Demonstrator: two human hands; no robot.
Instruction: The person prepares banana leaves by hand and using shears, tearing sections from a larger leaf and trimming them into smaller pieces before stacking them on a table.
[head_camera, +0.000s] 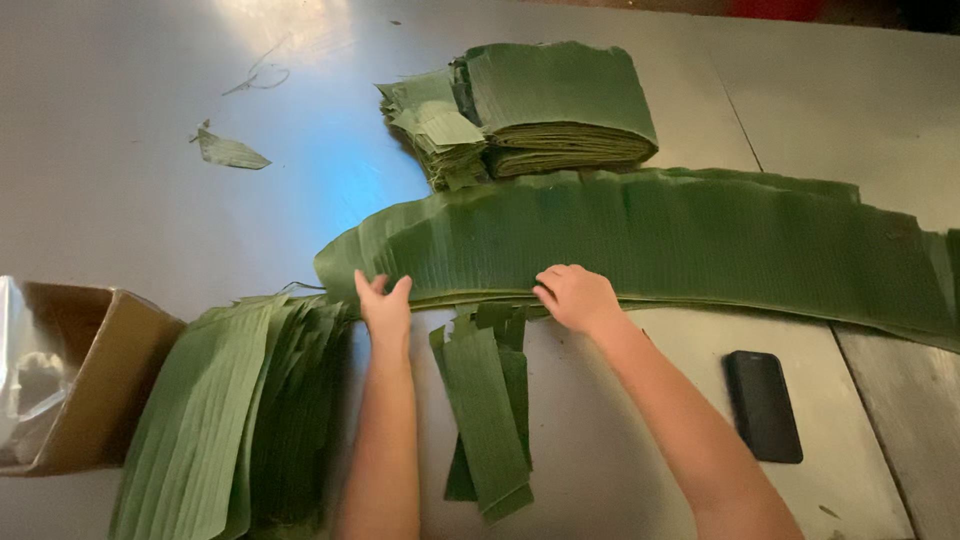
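A long stack of green banana leaves (680, 240) lies across the metal table (120, 170). My left hand (383, 305) rests with fingers apart on the near left edge of this stack. My right hand (575, 297) presses on the near edge further right, fingers curled over the leaf. Between my forearms lies a small pile of narrow leaf strips (487, 410). A larger pile of cut leaf pieces (235, 410) sits left of my left arm.
A folded stack of leaves (530, 110) sits at the back. A torn leaf scrap (230, 152) lies at the far left. A cardboard box lined with clear plastic (70, 375) stands at the left edge. A black phone (763, 405) lies at the right.
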